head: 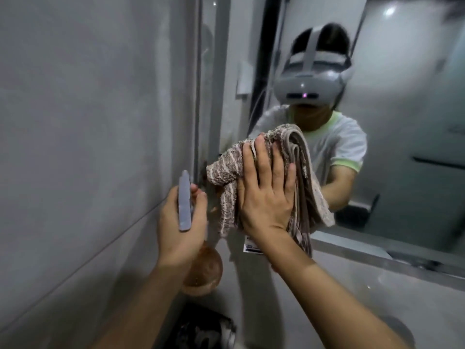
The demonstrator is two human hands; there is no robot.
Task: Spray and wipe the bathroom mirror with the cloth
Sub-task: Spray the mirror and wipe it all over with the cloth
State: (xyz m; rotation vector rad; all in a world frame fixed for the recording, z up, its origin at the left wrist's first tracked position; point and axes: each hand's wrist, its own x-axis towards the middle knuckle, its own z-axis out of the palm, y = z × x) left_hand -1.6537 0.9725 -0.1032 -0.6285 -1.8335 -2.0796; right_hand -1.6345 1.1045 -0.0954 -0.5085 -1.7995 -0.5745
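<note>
The bathroom mirror (402,117) fills the upper right and reflects a person with a headset. My right hand (266,195) lies flat with spread fingers, pressing a brown and white striped cloth (299,167) against the mirror's lower left part. The cloth hangs in folds below the hand. My left hand (181,222) is closed around a spray bottle (185,201) with a pale blue-grey head, held upright just left of the cloth near the mirror's left edge. The bottle's amber body (203,270) shows below the hand.
A grey tiled wall (88,122) takes up the left half. The mirror's metal frame (377,255) runs along its bottom edge. A white basin surface (364,298) lies below. A dark object (201,328) sits at the bottom centre.
</note>
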